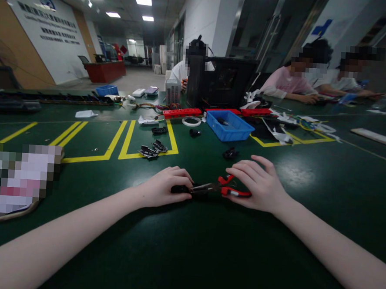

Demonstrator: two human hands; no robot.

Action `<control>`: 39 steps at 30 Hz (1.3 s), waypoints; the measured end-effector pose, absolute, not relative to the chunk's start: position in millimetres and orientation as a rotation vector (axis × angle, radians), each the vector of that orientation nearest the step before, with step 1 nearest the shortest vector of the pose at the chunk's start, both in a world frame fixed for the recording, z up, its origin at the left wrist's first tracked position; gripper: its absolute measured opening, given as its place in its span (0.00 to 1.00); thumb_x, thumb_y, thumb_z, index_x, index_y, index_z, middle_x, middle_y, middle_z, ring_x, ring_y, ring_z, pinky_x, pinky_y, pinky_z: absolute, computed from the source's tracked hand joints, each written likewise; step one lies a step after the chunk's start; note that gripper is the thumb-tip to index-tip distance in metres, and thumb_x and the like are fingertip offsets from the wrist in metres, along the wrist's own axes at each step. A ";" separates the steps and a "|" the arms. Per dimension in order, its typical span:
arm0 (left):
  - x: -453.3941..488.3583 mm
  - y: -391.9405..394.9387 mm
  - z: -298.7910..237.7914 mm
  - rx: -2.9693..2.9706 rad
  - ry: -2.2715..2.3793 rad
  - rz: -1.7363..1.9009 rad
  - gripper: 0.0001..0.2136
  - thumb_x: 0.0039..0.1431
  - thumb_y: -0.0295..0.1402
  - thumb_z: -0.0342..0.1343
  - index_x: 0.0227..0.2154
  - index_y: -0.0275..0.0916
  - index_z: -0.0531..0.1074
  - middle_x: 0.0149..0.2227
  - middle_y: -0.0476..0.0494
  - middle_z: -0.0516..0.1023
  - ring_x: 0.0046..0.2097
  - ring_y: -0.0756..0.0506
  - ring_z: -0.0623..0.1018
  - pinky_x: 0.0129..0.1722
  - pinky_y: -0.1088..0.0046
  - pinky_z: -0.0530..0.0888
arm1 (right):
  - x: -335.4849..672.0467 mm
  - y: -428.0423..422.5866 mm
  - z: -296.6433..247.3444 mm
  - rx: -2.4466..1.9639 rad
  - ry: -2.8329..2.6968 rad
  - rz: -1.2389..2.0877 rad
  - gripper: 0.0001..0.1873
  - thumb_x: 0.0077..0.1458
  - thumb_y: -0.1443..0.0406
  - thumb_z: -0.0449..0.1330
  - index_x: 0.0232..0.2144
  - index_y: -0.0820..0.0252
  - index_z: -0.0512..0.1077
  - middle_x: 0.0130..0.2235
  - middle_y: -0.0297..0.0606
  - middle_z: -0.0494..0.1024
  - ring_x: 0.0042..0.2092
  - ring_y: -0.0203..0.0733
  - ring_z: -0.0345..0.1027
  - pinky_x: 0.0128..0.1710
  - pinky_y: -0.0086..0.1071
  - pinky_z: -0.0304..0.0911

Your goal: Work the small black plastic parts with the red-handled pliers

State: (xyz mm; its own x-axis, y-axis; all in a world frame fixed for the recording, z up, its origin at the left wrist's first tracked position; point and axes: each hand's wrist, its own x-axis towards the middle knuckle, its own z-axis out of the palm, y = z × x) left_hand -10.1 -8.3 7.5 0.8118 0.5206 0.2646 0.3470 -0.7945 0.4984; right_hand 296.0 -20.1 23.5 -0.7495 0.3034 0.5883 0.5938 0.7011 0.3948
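Both of my hands rest low on a dark green table (186,248). My left hand (166,186) is curled over a small black part (180,189) and presses it to the tabletop. My right hand (257,185) lies over the red handles of a pair of pliers (223,187), fingers bent around them. The pliers' metal jaws point left and meet the black part between my hands. What the jaws grip is too small to make out.
Small black parts (153,150) lie in a yellow-taped box ahead, another black part (230,153) nearer my right hand. A blue bin (230,126), a tape roll (191,121), red trays (182,113) and a black computer case (221,81) stand further back. Three people sit across the table.
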 end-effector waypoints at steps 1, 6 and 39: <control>-10.1 -8.3 7.6 2.564 0.646 0.547 0.06 0.64 0.34 0.58 0.41 0.39 0.74 0.48 0.42 0.75 0.49 0.42 0.74 0.49 0.63 0.70 | 295.5 -20.5 23.4 -0.687 -2.423 -0.798 0.22 0.56 0.55 0.61 0.46 0.66 0.71 0.40 0.46 0.80 0.43 0.50 0.74 0.55 0.48 0.56; -10.1 -7.9 8.1 2.562 0.643 0.552 0.06 0.64 0.34 0.58 0.41 0.40 0.74 0.48 0.42 0.75 0.49 0.42 0.74 0.49 0.62 0.70 | 294.5 -21.5 23.2 -0.693 -2.435 -0.804 0.21 0.57 0.55 0.60 0.45 0.66 0.71 0.39 0.46 0.80 0.43 0.50 0.74 0.54 0.48 0.56; -10.5 -7.8 7.0 2.584 0.657 0.561 0.07 0.63 0.35 0.60 0.41 0.40 0.73 0.47 0.43 0.75 0.47 0.43 0.74 0.46 0.64 0.69 | 296.1 -19.4 18.7 -0.756 -2.597 -0.406 0.16 0.54 0.57 0.59 0.41 0.61 0.72 0.36 0.41 0.81 0.36 0.45 0.75 0.51 0.48 0.60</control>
State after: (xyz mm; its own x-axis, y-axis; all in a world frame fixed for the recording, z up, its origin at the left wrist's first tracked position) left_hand -10.5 -7.8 7.0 0.8076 0.5210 0.2763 0.3542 -0.8031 0.4791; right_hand 296.1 -19.4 18.7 -0.7718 0.4448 0.4543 0.5623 0.8111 0.1611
